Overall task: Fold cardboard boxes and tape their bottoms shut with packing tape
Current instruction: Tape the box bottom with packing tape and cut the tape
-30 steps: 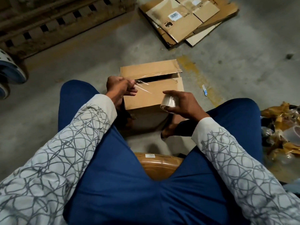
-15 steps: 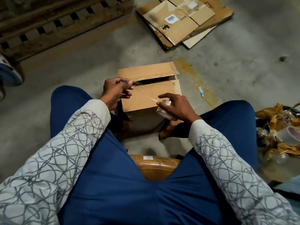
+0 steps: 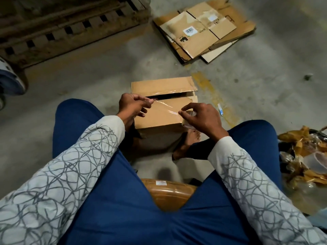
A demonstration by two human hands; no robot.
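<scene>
Clearly the left hand (image 3: pixel 131 107) pinches the free end of a clear tape strip (image 3: pixel 163 108) between thumb and fingertips, while the right hand (image 3: pixel 201 117) curls closed around the tape roll (image 3: pixel 188 122), mostly hidden under the fingers. The strip stretches taut between them just above the cardboard box (image 3: pixel 162 110), which stands on the concrete floor (image 3: pixel 79 82) between the person's knees. Its two upper flaps are folded inward but a dark gap remains at the seam (some glossy tape already seems to lie on them). By my judgement sealing is unfinished. Flattened boxes (image 3: pixel 200 30) wait beyond; one bears a barcode label, its print unreadable.
</scene>
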